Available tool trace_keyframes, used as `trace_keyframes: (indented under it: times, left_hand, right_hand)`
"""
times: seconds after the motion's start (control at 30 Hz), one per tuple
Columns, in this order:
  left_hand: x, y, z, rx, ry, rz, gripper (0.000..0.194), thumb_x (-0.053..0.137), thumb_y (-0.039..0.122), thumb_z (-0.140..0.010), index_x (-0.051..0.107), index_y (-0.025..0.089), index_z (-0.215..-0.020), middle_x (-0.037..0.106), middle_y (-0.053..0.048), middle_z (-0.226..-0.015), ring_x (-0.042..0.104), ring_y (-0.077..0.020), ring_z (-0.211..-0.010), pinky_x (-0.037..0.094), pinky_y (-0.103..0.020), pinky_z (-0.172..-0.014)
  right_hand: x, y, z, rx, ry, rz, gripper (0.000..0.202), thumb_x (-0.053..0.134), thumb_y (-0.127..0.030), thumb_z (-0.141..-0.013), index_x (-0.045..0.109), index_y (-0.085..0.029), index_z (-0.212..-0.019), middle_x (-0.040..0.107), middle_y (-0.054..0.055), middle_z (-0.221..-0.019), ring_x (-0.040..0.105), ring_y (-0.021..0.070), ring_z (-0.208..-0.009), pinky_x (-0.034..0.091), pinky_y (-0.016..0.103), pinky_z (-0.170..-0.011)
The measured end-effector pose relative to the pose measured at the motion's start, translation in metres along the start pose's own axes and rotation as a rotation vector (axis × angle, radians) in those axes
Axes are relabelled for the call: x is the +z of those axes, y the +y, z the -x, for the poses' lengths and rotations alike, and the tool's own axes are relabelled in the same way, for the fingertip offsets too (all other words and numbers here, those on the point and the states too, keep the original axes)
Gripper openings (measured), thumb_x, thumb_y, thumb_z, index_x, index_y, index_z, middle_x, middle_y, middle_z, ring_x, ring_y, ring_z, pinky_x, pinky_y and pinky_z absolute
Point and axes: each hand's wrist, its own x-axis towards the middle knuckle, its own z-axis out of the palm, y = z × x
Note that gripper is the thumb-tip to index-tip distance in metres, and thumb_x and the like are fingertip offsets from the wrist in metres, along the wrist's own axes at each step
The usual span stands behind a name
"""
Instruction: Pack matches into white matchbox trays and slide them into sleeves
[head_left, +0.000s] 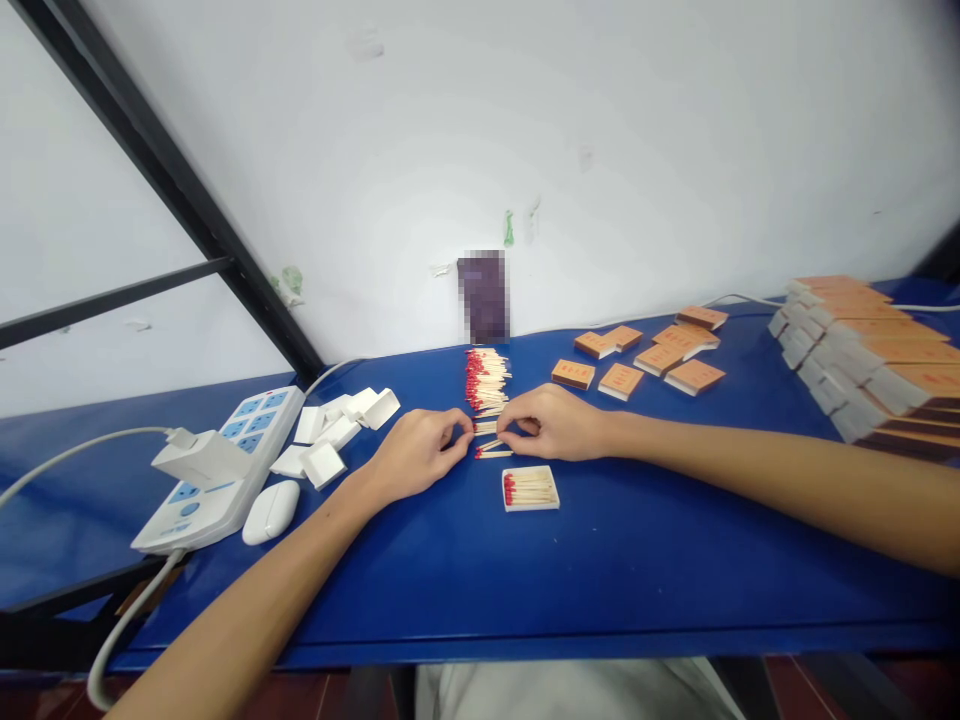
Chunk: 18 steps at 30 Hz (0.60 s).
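My left hand [420, 450] & right hand [551, 422] both pinching matches [489, 440] at pile's near end, filled tray [531, 488] just below, on blue table [615, 560].

Workshop: stacked matchboxes [870, 355], blue bench [600, 570]

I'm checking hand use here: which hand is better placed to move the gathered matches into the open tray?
Right, probably. The right hand lies almost directly above the open tray; the left hand sits farther left. Both pinch the matches.
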Motion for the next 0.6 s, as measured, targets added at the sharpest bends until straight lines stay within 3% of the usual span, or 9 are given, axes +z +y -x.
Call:
trace_keyframes:
  times: [0.17,0.6]
  left_hand:
    - [-0.0001,0.0002,-0.0001,0.001,-0.005,-0.010,0.016,0.050,0.026,-0.092,0.064,0.019,-0.092,0.047,0.006,-0.054,0.043,-0.0090,-0.048,0.030,-0.022,-0.053]
    - [-0.0012,0.0012,-0.0013,-0.077,0.000,-0.063,0.019,0.052,0.033,-0.090,0.065,0.019,-0.095,0.051,0.005,-0.055,0.047,-0.0106,-0.050,0.029,-0.023,-0.053]
  right_hand:
    - [0.0004,-0.0020,-0.0007,0.043,0.027,0.049,0.014,0.057,-0.020,-0.083,0.070,-0.016,-0.082,0.055,-0.003,-0.059,0.043,0.0080,-0.052,0.029,0.021,-0.054]
    - [-0.0016,-0.0021,-0.0002,-0.040,-0.039,0.091,0.020,0.052,-0.020,-0.086,0.072,-0.017,-0.085,0.061,0.000,-0.066,0.048,0.0099,-0.058,0.028,0.023,-0.056]
